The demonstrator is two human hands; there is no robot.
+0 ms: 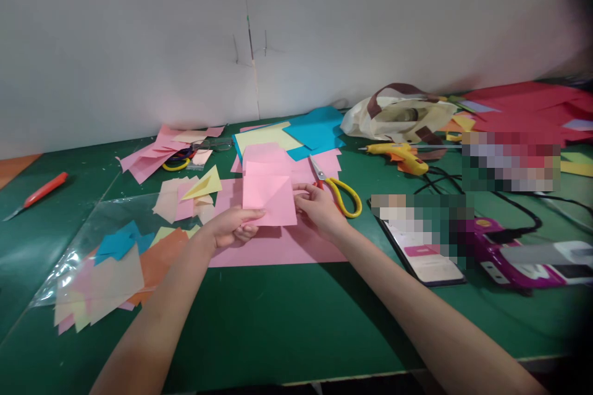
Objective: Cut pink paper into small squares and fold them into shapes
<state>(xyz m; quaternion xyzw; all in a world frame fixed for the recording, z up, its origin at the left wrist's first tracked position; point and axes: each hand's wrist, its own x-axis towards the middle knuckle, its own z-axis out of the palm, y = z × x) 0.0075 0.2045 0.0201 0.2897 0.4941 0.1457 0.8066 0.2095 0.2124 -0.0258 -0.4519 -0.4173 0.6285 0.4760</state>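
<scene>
Forearms [155, 305] over near edge of surface [278, 333]; left fingers [251, 214] pinching pink paper [271, 188]; right fingers [304, 191] beside, grip unclear; even hold should keep paper square.

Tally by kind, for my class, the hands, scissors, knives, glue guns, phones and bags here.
Hands: 2, the left hand and right hand, both at the pink paper
Scissors: 1 plainly seen; the yellow loop by the pink scraps may be another pair
Red-handled knife: 1
Glue gun: 1
Phone: 1
Bag: 1
Total: 7, loop excluded
</scene>
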